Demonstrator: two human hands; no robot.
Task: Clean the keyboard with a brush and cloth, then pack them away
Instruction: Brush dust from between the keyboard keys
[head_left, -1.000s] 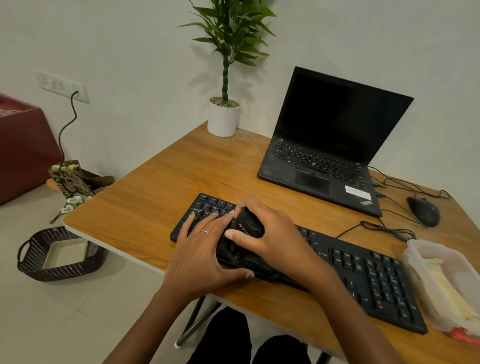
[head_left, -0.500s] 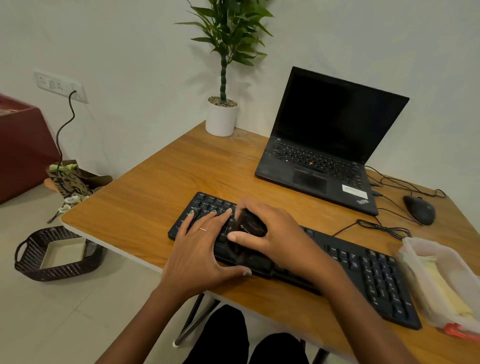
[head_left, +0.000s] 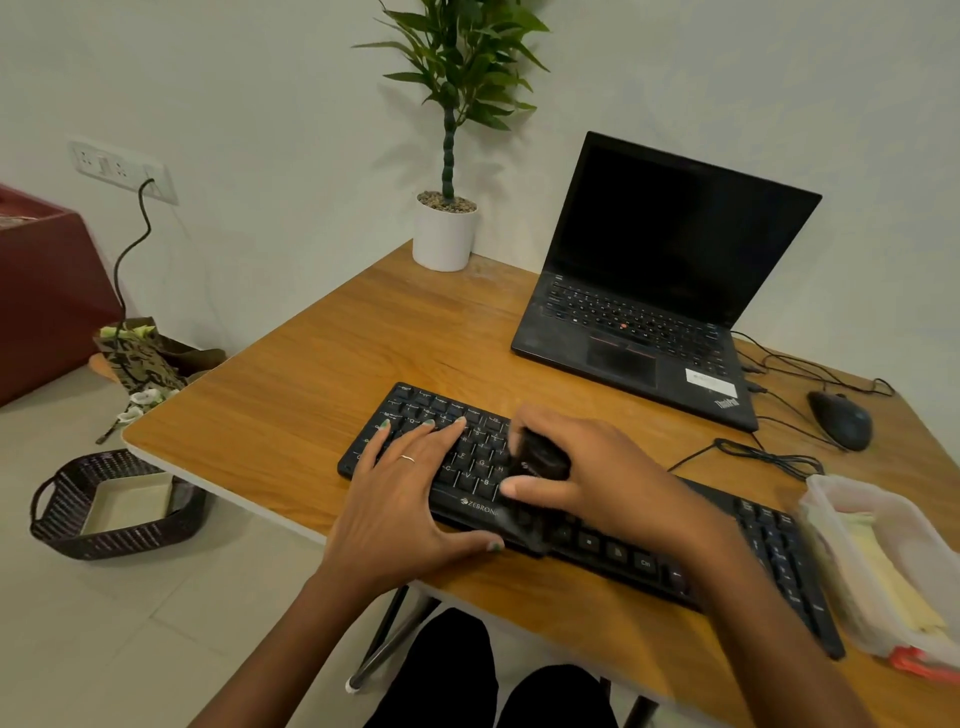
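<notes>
Little had shifted: right hand (head_left: 587, 467) still gripped the brush (head_left: 540, 457) mid-keyboard (head_left: 623, 551), left hand (head_left: 410, 488) spread flat on the keys. Hard strokes might pop keycaps off the bench (head_left: 311, 395).

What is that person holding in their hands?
The right hand grips a small black brush by its rounded top. The left hand holds nothing; it rests flat on the black keyboard.

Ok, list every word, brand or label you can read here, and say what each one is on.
"ZEBRON": front edge of the keyboard, the rest hidden by the brush.
"ThinkPad": corner of the laptop.
Single letters such as "F", "G", "V", "B": keyboard keys.
White sticker on the laptop: too blurred to read.
</notes>
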